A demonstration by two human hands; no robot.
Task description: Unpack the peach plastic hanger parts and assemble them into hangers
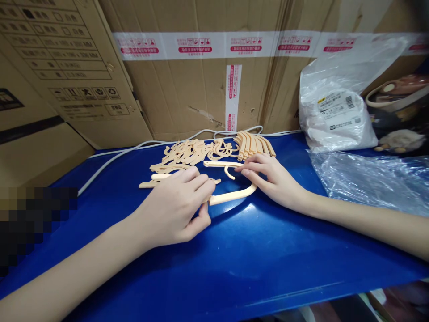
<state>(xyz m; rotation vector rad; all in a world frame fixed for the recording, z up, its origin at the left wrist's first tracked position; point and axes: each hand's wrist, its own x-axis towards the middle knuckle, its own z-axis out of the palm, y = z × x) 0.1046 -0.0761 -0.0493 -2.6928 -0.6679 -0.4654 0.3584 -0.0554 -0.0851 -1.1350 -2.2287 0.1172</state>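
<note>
My left hand (pixel 174 203) is closed, thumb and fingers pinching the near end of a curved, cream plastic hanger arm (pixel 233 196). At that arm's far end, my right hand (pixel 270 176) is closed around it, fingertips also on a second, straighter hanger arm (pixel 217 164). A small hook (pixel 229 173) curls out beside the right fingertips. Whether these pieces are joined is hidden under the fingers. Just behind my left hand lie more hanger pieces (pixel 164 168), partly covered by it.
Behind the hands on the blue table (pixel 234 268) are a heap of flat pieces (pixel 186 152), loose hooks (pixel 219 150) and a row of curved arms (pixel 254 145). A white cable (pixel 110 156) runs along cardboard boxes (pixel 187 89). At right are a white bag (pixel 338 120) and clear plastic (pixel 372 179).
</note>
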